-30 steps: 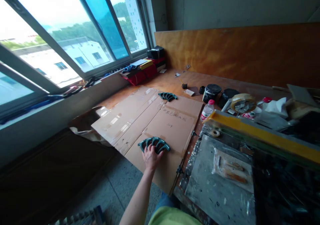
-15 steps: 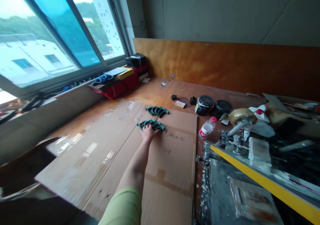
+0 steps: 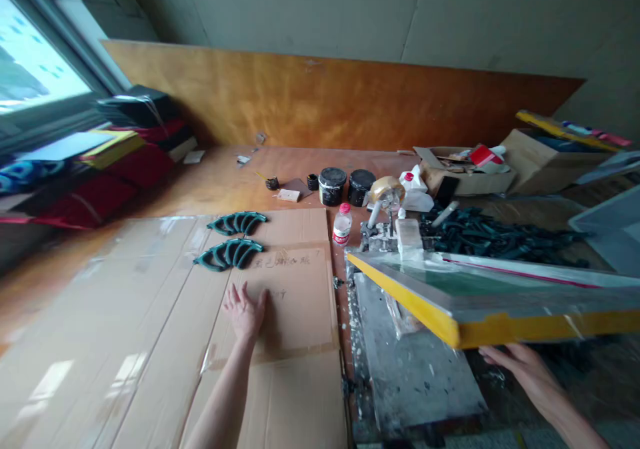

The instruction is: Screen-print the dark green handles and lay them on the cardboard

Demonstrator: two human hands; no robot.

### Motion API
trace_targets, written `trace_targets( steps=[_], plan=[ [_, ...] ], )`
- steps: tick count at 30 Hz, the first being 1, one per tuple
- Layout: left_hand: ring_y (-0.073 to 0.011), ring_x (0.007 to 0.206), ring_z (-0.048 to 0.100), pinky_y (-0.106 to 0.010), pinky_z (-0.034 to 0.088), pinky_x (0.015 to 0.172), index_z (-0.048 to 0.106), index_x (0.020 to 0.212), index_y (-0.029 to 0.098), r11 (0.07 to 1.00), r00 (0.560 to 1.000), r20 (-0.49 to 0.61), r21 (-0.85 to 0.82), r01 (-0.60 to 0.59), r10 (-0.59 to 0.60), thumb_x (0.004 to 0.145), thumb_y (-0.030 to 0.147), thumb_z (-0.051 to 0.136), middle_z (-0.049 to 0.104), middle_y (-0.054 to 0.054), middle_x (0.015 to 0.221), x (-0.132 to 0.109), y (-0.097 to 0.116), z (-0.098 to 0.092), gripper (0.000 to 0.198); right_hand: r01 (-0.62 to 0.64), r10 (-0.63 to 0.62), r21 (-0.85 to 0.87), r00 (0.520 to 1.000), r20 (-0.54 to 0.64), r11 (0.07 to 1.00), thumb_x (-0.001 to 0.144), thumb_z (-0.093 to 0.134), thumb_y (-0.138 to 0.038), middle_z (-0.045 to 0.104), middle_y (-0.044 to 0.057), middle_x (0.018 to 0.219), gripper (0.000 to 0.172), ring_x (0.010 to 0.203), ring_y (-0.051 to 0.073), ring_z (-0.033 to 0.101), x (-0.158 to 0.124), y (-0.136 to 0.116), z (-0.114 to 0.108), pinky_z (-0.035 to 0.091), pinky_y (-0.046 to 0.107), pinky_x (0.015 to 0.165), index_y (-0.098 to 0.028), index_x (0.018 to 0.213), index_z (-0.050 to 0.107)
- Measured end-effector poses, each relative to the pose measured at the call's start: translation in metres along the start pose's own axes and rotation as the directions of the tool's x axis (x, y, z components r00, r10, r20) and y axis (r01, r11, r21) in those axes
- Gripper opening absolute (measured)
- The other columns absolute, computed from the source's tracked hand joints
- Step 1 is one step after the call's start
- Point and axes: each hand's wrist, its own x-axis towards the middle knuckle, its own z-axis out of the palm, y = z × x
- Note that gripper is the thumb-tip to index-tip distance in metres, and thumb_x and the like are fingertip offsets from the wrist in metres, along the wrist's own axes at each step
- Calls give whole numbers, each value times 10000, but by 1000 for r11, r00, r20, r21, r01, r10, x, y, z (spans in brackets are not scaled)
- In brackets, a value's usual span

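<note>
My left hand (image 3: 245,310) lies open and flat on the cardboard sheet (image 3: 300,302), holding nothing. Just beyond it rests a fan of dark teal curved pieces (image 3: 229,253), and a second such fan (image 3: 238,222) lies behind that one. My right hand (image 3: 524,370) is at the lower right with its fingers stretched out. Its fingertips reach the underside of the raised yellow-edged screen frame (image 3: 450,329) at the front edge. Below the frame lies the paint-stained print bed (image 3: 415,369).
A water bottle (image 3: 342,224), two black ink cans (image 3: 332,186), a tape roll (image 3: 386,188) and a heap of dark curved pieces (image 3: 480,232) stand behind the frame. Cardboard boxes (image 3: 470,172) are at the back right. Red and yellow stacks (image 3: 125,159) sit by the window.
My left hand let go of the teal fan beside the first one and drew back toward me, open. The view swung right, and my right hand came into sight at the frame.
</note>
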Motion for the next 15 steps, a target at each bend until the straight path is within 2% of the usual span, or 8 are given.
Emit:
trace_targets(
  steps=[2,5,9,12,15],
  plan=[
    [-352,1407,270,-565,244,1094,452,1331,78,998,1000,-8,-58,-11,11,865,531,433,343,-271,1480,-39,1,-3,651,70,-84,88,983,163,994,656,680,-576,740,100,939,447,897,296,695,19,-7,16,560,389,817,-206,899,742],
    [-325,1397,305,-507,267,1107,485,1287,74,981,999,9,-187,54,-53,851,516,442,405,-266,1437,-87,11,-15,622,359,-367,80,888,276,930,752,653,-448,706,68,1029,324,1005,257,648,46,-19,39,510,380,907,-233,978,740],
    [-315,1373,352,-467,294,1110,518,1231,105,936,979,53,-286,206,-199,836,510,463,457,-240,1400,-137,39,-36,569,689,-666,10,696,269,724,843,599,-275,671,56,997,187,1015,223,595,73,-25,63,471,393,945,-255,972,733],
    [-324,1344,396,-487,313,1095,527,1203,131,919,964,41,-295,263,-263,838,513,470,489,-225,1374,-170,66,-51,531,809,-771,-83,582,259,582,866,576,-188,651,52,1000,215,982,214,579,85,-23,74,480,381,909,-262,1009,718],
    [-331,1313,432,-494,325,1083,533,1184,129,897,954,26,-334,289,-297,832,500,493,518,-227,1340,-195,94,-62,513,864,-818,-172,503,278,473,891,549,-171,643,53,1001,253,959,212,570,90,-18,77,483,364,872,-277,1057,708]
  ],
)
